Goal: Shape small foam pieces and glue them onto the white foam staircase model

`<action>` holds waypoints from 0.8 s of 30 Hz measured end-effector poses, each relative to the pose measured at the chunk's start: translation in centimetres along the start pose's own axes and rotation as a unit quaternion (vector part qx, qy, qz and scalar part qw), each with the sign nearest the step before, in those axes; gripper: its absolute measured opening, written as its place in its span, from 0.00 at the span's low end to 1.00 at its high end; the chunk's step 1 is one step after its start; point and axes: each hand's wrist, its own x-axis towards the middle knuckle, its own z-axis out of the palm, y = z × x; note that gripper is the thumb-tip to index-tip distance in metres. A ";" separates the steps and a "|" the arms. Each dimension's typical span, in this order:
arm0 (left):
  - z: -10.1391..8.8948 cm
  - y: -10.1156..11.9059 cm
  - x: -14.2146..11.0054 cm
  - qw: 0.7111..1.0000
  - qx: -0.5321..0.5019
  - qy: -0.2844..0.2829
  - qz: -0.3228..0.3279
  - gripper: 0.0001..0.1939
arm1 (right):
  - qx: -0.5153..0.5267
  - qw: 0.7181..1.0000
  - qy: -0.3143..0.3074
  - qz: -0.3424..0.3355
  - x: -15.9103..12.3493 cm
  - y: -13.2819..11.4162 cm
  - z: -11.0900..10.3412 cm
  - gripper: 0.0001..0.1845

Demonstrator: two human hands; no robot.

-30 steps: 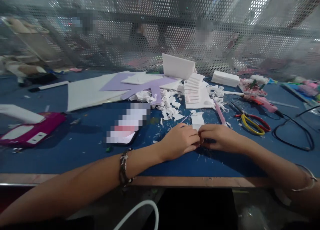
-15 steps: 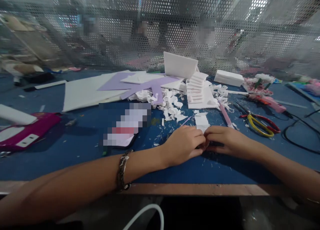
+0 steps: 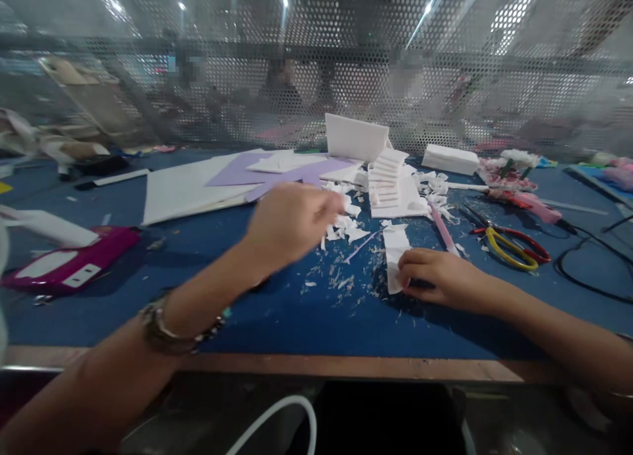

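My right hand [image 3: 440, 277] has its fingers curled at the lower right edge of a white paper strip [image 3: 394, 247], which lies nearly upright on the blue mat. My left hand [image 3: 291, 227] is raised over the table, left of the scraps. Its fingers look bent but are smeared by motion, so I cannot make out whether anything is in them. A thin purple sliver [image 3: 362, 246] lies between the hands. White crumpled scraps [image 3: 346, 227] lie just past my left hand. Beyond the strip, small white rolls [image 3: 388, 178] rest in a row on a white sheet.
Purple [image 3: 237, 168] and white sheets [image 3: 182, 188] lie at the back left. To the right are a pink stick tool [image 3: 444, 227], scissors with red and yellow handles [image 3: 512, 247], and a pink glue gun [image 3: 537, 206] with a black cord. A magenta tape dispenser [image 3: 106, 247] stands left.
My left hand has left the strip and moved up and to the left, now covering the phone's place. My right hand stays at the strip, which shows more fully.
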 end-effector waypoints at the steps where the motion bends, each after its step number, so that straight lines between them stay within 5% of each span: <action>1: -1.0 -1.4 -0.1 0.998 0.049 0.024 -0.036 0.19 | 0.001 1.000 0.000 -0.004 0.0 -0.1 0.0 0.08; 3: -2.1 -4.3 -0.8 0.988 0.116 0.017 -0.102 0.20 | 0.006 1.000 -0.001 -0.010 0.1 -0.2 -0.1 0.07; 6: -2.1 -7.8 -2.2 0.978 0.168 -0.070 -0.103 0.18 | 0.027 1.000 0.004 -0.009 0.2 -0.1 -0.1 0.06; 10: -1.7 -8.9 -2.9 0.983 0.125 -0.088 -0.098 0.16 | 0.062 0.998 0.013 0.002 0.4 0.2 -0.1 0.07; 14: -1.3 -5.1 -1.9 0.996 0.029 -0.048 -0.065 0.18 | 0.079 0.997 0.009 0.001 0.4 0.2 -0.2 0.07; 19: 2.2 1.9 -0.8 0.973 -0.039 -0.183 0.137 0.17 | 0.041 0.999 0.021 0.003 0.0 -0.1 0.0 0.06; 24: 6.1 4.8 -1.0 0.961 -0.007 -0.215 0.171 0.18 | 0.020 0.999 0.033 0.010 -0.4 -0.3 0.2 0.06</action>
